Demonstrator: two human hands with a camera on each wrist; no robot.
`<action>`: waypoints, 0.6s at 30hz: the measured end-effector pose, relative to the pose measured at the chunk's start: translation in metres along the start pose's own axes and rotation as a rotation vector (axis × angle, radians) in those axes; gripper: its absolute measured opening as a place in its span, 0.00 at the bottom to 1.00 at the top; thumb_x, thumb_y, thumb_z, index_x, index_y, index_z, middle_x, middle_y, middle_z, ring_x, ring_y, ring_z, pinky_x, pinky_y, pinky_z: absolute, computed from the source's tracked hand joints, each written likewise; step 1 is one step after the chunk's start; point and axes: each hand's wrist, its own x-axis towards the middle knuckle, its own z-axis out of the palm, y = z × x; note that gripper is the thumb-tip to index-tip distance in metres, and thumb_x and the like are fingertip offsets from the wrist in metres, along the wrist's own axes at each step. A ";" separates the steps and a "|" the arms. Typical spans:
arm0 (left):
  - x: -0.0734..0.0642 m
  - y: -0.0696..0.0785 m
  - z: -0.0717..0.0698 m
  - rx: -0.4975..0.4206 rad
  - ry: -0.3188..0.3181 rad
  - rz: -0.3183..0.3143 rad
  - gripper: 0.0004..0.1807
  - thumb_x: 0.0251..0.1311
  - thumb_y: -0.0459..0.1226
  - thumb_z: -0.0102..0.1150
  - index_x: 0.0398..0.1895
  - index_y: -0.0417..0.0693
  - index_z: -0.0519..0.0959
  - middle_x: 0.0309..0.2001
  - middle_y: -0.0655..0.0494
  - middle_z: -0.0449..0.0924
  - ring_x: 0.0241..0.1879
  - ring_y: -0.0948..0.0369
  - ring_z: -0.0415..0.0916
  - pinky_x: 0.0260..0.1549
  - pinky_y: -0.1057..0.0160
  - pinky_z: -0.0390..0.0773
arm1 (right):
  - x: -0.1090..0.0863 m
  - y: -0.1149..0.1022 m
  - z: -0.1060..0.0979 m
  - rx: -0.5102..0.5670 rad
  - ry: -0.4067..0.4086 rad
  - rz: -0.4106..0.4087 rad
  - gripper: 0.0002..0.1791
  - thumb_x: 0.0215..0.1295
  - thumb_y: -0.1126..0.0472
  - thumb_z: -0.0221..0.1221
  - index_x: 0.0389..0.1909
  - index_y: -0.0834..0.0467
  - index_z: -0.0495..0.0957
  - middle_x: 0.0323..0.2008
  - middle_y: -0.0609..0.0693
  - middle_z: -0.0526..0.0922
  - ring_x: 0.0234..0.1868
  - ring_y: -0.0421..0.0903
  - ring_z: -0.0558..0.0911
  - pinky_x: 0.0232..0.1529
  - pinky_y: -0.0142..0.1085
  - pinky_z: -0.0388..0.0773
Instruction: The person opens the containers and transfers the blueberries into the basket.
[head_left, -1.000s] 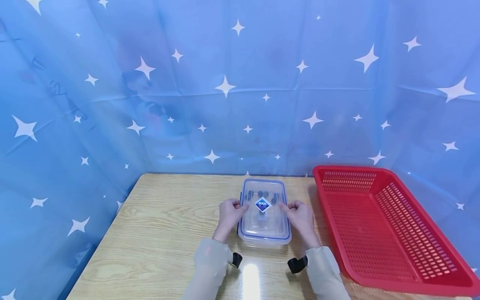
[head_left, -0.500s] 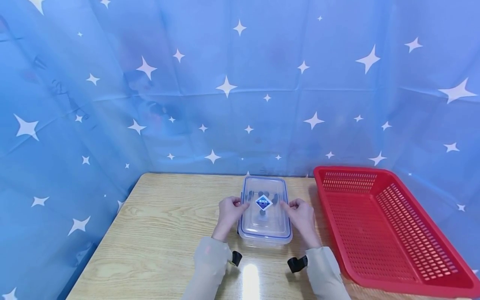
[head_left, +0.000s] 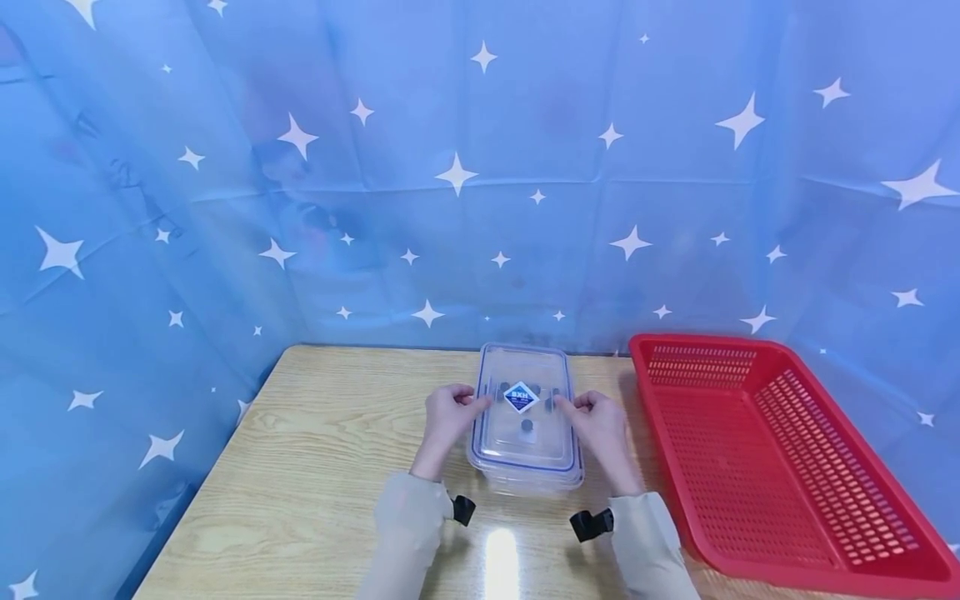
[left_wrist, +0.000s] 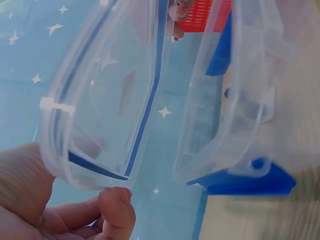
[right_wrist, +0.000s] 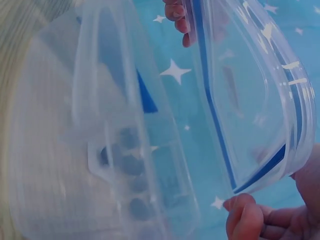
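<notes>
Fingers of the left hand (head_left: 447,414) and the right hand (head_left: 602,423) pinch the two long edges of the clear lid (head_left: 517,443), thumbs on top and fingertips curled beneath. Both wrist views show the near end of the lid apart from the clear box (right_wrist: 50,165), which stands on the tabletop (head_left: 337,450) with dark round things (right_wrist: 141,209) inside; the far end is harder to judge. In the head view the lid looks slightly to the left of the box, so the step in hand seems to be guiding the lid squarely over it. To do that well, keep both hands at one height and working as a pair, since an uneven pull would likely tip a corner into the box's rim. A light pinch should do, as the plastic probably flexes. Mind the blue clips (left_wrist: 245,184) on the box's sides: the lid could snag on them. Watch the fingertips too, which a lowered lid could trap between its blue seal (left_wrist: 144,127) and the rim
</notes>
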 end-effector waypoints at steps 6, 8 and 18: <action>0.000 -0.001 -0.014 -0.016 0.007 0.000 0.18 0.50 0.37 0.67 0.39 0.30 0.80 0.26 0.50 0.77 0.22 0.63 0.72 0.20 0.67 0.77 | -0.001 -0.009 0.008 0.044 0.025 -0.040 0.17 0.59 0.53 0.63 0.27 0.66 0.77 0.19 0.52 0.76 0.15 0.41 0.71 0.15 0.30 0.70; -0.001 -0.002 -0.019 -0.017 0.011 -0.009 0.18 0.50 0.37 0.68 0.39 0.31 0.80 0.26 0.50 0.77 0.22 0.63 0.72 0.20 0.68 0.77 | -0.002 -0.013 0.011 0.059 0.013 -0.037 0.17 0.59 0.53 0.63 0.28 0.66 0.76 0.19 0.52 0.76 0.15 0.41 0.71 0.15 0.30 0.71; -0.004 -0.011 -0.050 0.047 0.054 0.032 0.17 0.51 0.37 0.67 0.38 0.31 0.81 0.26 0.50 0.78 0.22 0.63 0.71 0.20 0.68 0.75 | -0.008 -0.031 0.032 0.149 -0.054 -0.042 0.17 0.58 0.54 0.64 0.28 0.65 0.76 0.20 0.51 0.75 0.16 0.41 0.71 0.15 0.32 0.76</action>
